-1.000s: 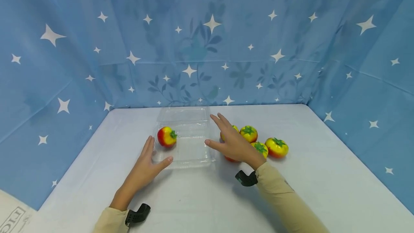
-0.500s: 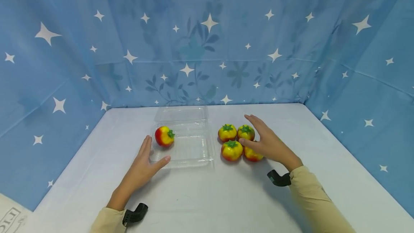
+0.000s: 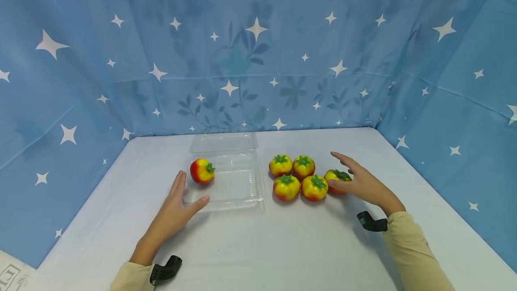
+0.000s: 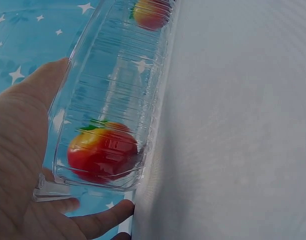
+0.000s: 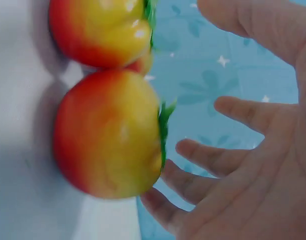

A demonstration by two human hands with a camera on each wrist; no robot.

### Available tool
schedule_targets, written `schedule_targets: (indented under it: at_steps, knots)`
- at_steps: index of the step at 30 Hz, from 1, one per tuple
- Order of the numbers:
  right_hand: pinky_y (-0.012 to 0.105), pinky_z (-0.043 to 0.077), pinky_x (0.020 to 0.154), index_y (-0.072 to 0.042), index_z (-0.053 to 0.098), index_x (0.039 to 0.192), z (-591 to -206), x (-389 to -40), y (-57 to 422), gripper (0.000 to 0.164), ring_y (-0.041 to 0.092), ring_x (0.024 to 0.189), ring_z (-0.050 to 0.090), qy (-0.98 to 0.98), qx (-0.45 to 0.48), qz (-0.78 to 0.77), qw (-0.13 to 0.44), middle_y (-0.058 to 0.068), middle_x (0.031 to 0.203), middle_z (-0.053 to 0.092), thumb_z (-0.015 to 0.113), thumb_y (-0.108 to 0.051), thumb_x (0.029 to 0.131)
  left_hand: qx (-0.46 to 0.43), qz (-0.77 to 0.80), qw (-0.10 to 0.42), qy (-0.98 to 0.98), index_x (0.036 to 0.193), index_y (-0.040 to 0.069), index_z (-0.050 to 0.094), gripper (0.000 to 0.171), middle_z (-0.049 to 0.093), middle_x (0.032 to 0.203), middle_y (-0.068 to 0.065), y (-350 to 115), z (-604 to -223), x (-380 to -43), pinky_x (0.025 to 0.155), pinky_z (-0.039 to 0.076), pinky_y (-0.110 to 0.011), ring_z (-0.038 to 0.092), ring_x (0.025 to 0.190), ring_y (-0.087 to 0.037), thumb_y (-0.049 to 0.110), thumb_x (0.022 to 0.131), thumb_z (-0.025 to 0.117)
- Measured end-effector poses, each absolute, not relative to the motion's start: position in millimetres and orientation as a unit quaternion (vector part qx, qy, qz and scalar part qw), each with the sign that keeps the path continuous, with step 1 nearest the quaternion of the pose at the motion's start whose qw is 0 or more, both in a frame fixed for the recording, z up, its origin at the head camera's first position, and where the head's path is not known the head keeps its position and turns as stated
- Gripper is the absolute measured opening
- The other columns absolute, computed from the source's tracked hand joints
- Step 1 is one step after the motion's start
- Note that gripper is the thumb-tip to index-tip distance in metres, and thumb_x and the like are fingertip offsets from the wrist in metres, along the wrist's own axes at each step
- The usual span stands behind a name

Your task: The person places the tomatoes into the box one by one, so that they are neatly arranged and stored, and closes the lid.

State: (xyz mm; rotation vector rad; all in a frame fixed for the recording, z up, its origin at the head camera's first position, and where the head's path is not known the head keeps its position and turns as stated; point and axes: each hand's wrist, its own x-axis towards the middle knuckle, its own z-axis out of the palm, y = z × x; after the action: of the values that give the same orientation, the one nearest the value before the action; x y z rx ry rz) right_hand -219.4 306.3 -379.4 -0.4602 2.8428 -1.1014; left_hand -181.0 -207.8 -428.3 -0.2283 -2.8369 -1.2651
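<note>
My left hand [image 3: 173, 212] is at the near left corner of a clear plastic clamshell box [image 3: 238, 187], thumb and fingers spread. One red-and-yellow tomato [image 3: 202, 171] with a green leafy top lies tilted in the box's left side, also seen through the wall in the left wrist view. My right hand [image 3: 366, 187] hovers at the rightmost tomato [image 3: 336, 182], partly covering it, fingers apart. In the right wrist view that tomato [image 5: 108, 135] sits beside the straight fingers; whether they touch it I cannot tell.
Several more tomatoes stand in a cluster right of the box, including a back left one [image 3: 280, 166] and a front middle one [image 3: 314, 187]. The box's lid [image 3: 223, 143] lies open at the back. A blue star-patterned curtain [image 3: 258, 57] borders the white table [image 3: 258, 246].
From over the cluster beside the box, my right hand has moved right to the rightmost tomato, uncovering the others. My left hand has stayed by the box; the view has shifted slightly.
</note>
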Motion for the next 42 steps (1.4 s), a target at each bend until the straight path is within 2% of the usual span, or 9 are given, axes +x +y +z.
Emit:
schedule_targets:
  at_steps: [8,10,16,23,31,38,42]
  knots:
    - [0.079,0.032,0.112,-0.002,0.029,0.167,-395,-225,319,0.088,0.057,0.148,0.032,0.912,-0.159,-0.375,0.053,0.032,0.167,0.031,0.075,-0.034,0.098,-0.074,-0.414,0.016,-0.907,0.170,-0.003,0.002,0.117,-0.004,0.177,-0.023,-208,-429,-183,0.125,0.013,-0.068,0.009,0.161,-0.047,0.060,0.099,0.071]
    - [0.078,0.032,0.112,-0.002,0.030,0.166,-399,-226,320,0.089,0.056,0.146,0.035,0.908,-0.158,-0.384,0.058,0.032,0.165,0.034,0.076,-0.033,0.097,-0.072,-0.414,0.014,-0.907,0.170,-0.003,0.002,0.118,-0.004,0.178,-0.022,-208,-430,-182,0.124,0.014,-0.068,0.011,0.161,-0.047,0.061,0.098,0.070]
    - [0.076,0.033,0.113,-0.001,0.039,0.163,-410,-229,321,0.085,0.052,0.142,0.041,0.915,-0.137,-0.373,0.071,0.032,0.161,0.041,0.078,-0.037,0.096,-0.069,-0.414,0.016,-0.908,0.170,-0.002,0.002,0.117,-0.003,0.178,-0.023,-208,-431,-180,0.124,0.017,-0.067,0.020,0.158,-0.049,0.061,0.098,0.071]
    - [0.073,0.041,0.107,-0.002,0.047,0.157,-413,-231,321,0.075,0.048,0.132,0.050,0.923,-0.126,-0.359,0.060,0.029,0.150,0.052,0.077,-0.038,0.097,-0.070,-0.413,0.020,-0.908,0.170,-0.002,0.002,0.117,-0.003,0.178,-0.022,-208,-429,-181,0.125,0.014,-0.067,0.012,0.161,-0.047,0.060,0.099,0.070]
    - [0.072,0.044,0.105,-0.001,0.047,0.156,-414,-231,320,0.074,0.047,0.127,0.053,0.924,-0.124,-0.355,0.063,0.029,0.147,0.054,0.076,-0.037,0.098,-0.068,-0.408,0.019,-0.910,0.170,-0.002,0.003,0.117,-0.002,0.178,-0.023,-209,-432,-181,0.125,0.013,-0.066,0.010,0.161,-0.046,0.061,0.099,0.070]
    - [0.075,0.041,0.107,-0.001,0.046,0.155,-414,-232,322,0.074,0.051,0.128,0.051,0.931,-0.097,-0.352,0.032,0.033,0.149,0.050,0.076,-0.039,0.099,-0.068,-0.409,0.021,-0.910,0.170,-0.003,0.003,0.116,-0.002,0.178,-0.022,-210,-433,-182,0.125,0.013,-0.066,0.006,0.162,-0.045,0.061,0.099,0.069]
    - [0.075,0.040,0.107,0.000,0.043,0.154,-412,-231,322,0.076,0.053,0.128,0.050,0.932,-0.078,-0.353,0.013,0.035,0.150,0.047,0.076,-0.040,0.099,-0.067,-0.414,0.020,-0.907,0.170,-0.002,0.003,0.116,-0.003,0.178,-0.022,-209,-433,-182,0.125,0.015,-0.065,0.012,0.161,-0.045,0.061,0.099,0.070]
